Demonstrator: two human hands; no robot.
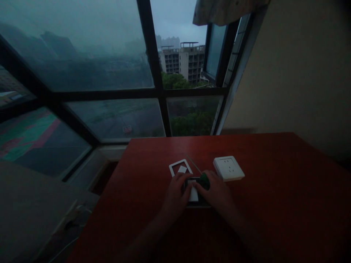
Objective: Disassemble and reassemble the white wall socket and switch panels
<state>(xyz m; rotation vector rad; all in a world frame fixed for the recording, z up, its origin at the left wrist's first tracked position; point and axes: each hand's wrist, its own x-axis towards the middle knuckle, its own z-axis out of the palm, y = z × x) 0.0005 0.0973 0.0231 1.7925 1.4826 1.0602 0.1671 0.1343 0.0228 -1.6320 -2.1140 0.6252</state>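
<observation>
In the head view, my right hand (218, 191) is closed around the green handle of a screwdriver (204, 180), whose thin shaft points up and away to the left. Its thumb reaches over to a dark, flat rectangular piece with a white strip (193, 194), which looks like part of a wall switch. My left hand (174, 193) grips the left side of that piece, thumb on the white strip. Both thumbs meet near its far end. Just beyond my left hand lie a white square frame (172, 170) and a small white plate (182, 169) inside its outline.
To the right of my hands, a white wall socket (229, 168) sits on the reddish wooden table (263, 160). Behind the table's far edge stands a dark-framed window (161, 93), partly open at the right. A pale wall (290, 73) rises on the right.
</observation>
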